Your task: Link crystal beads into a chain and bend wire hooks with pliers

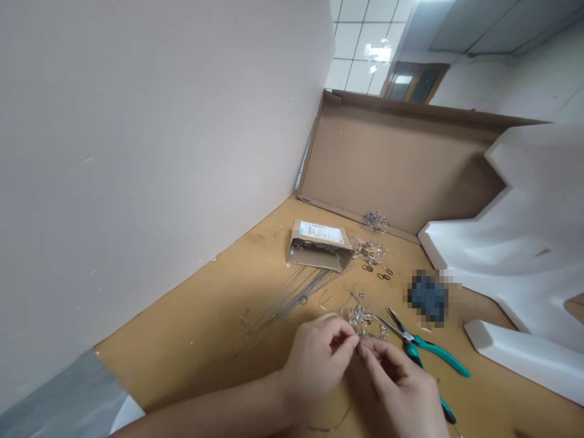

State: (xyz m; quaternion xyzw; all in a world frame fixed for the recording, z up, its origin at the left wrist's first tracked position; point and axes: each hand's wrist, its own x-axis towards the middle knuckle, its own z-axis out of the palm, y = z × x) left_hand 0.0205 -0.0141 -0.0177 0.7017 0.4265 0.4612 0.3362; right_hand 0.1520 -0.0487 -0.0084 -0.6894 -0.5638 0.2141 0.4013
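Note:
My left hand [317, 350] pinches thumb against forefinger, and its tips meet those of my right hand [401, 383], pinched as well. Whatever sits between the fingertips is too small and hidden to make out. Just beyond them lies a loose heap of small clear, shiny pieces [359, 315]. Long-nose pliers [440, 354] with teal and black handles rest beside my right hand, jaws apart. Thin straight wires [292, 297] fan out past my left hand. At their far end an open small cardboard box [337, 263] lies on its side with more small pieces inside.
On the tan tabletop [196, 322] are two further heaps of small pieces [371, 250] and several dark rings [384, 277]. A pixelated dark object [427, 296] lies to the right. White foam packing [515, 243], a large cardboard tray [383, 158] and a pale panel [150, 152] surround the area.

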